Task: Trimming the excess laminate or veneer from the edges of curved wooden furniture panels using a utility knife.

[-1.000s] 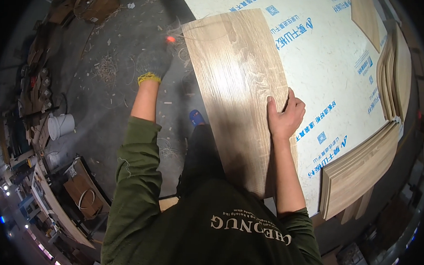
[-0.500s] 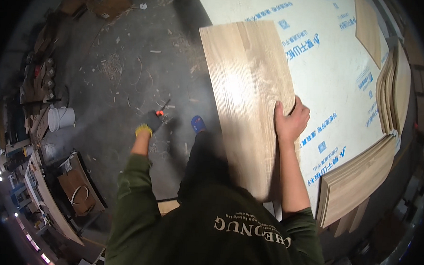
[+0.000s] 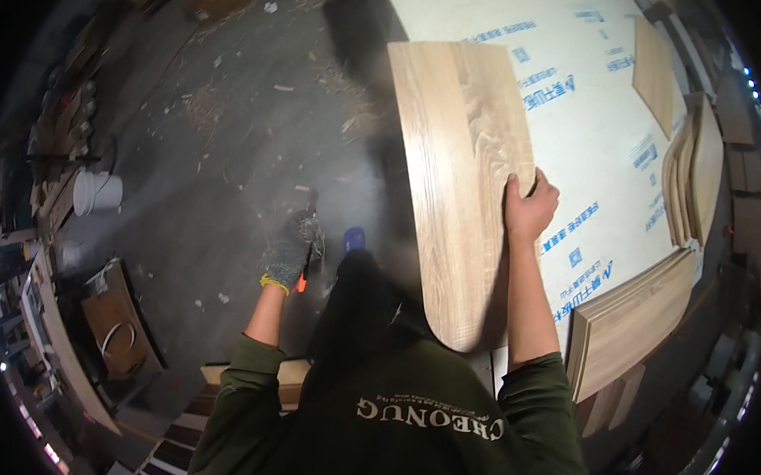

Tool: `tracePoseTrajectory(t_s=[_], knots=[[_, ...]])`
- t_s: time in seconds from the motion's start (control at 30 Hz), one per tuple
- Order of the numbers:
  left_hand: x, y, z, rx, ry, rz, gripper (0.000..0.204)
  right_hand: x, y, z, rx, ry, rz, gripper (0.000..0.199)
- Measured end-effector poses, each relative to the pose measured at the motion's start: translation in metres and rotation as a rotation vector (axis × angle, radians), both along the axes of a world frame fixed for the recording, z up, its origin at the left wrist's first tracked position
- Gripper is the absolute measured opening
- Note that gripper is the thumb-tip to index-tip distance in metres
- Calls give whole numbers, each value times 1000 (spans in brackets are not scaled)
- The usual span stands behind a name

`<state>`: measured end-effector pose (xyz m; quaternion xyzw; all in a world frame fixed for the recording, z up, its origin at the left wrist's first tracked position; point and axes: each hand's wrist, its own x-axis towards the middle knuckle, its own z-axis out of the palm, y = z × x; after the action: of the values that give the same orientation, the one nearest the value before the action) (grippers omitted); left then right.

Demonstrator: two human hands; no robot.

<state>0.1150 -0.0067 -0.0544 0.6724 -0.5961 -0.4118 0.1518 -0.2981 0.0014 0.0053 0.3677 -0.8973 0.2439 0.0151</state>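
Far out at the left rim, a cluttered shelf run bends with the lens and its contents are too dark to make out; a white bucket (image 3: pixel 95 192) stands beside it on the grey, chip-strewn floor (image 3: pixel 222 135), and a brown box with a loop of cable (image 3: pixel 116 331) sits lower down.

Nearer the middle, the left hand (image 3: pixel 291 248) wears a grey speckled glove with a yellow cuff. It is clenched around a small tool with an orange-red part (image 3: pixel 303 278), though the glove hides nearly all of the tool, so its kind cannot be told. A blue shoe tip (image 3: pixel 355 238) peeks out just beside it, the rest lost under the person's dark green top.

Right of centre is the wooden board (image 3: pixel 457 173): pale oak-look grain, long and narrow, with rounded corners. It lies lengthwise away from the person, over the left edge of a white sheet with blue print (image 3: pixel 577 102); its near end is shadowed by the body. The bare right hand (image 3: pixel 528 206) grasps the board's right edge, fingers curled over the top face, thumb out of sight.

Farther right, a stack of similar boards (image 3: pixel 630 324) lies on the sheet, more curved pieces (image 3: pixel 697 181) near the dim rim.
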Motion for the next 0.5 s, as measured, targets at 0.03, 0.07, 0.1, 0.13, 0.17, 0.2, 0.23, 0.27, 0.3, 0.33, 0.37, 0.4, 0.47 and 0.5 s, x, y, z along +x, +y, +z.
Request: tracePoseTrajectory(t_s=[0.03,0.07,0.1,0.13,0.17,0.2,0.23,0.27,0.3,0.33,0.37,0.4,0.47,0.5], knots=[[-16,-18,21,-9,176,2,41,-2,2,-2,-1,3,1,56],[-31,-36,37,-15,353,2,43,-4,5,-4,-2,7,3,56],[-37,-54,42,39,191,-139,48,-3,6,-8,1,15,2,56],[-47,-73,46,25,207,-146,48,-4,6,-9,13,28,-10,55],[-58,-89,48,-209,190,-310,49,-2,7,-8,8,26,-8,54],[-68,-104,50,-445,170,-468,49,0,5,-8,4,23,-3,54],[-82,-117,55,-445,189,-471,49,0,6,-10,8,40,-10,54],[-96,-128,65,-516,225,-587,48,1,5,-12,-3,33,-7,53],[-108,-134,73,-582,262,-699,48,0,7,-11,-7,25,0,52],[-120,-137,75,-573,276,-693,48,-2,11,-7,7,35,2,52],[-128,-143,74,-437,206,-828,49,-4,10,-8,-8,21,1,50],[-135,-149,74,-297,135,-961,51,-4,11,-9,-23,5,0,49],[-141,-169,75,-198,118,-1040,54,-5,13,-11,-5,42,8,48],[-143,-183,68,-355,113,-1094,53,-6,11,-12,2,25,-3,48]])
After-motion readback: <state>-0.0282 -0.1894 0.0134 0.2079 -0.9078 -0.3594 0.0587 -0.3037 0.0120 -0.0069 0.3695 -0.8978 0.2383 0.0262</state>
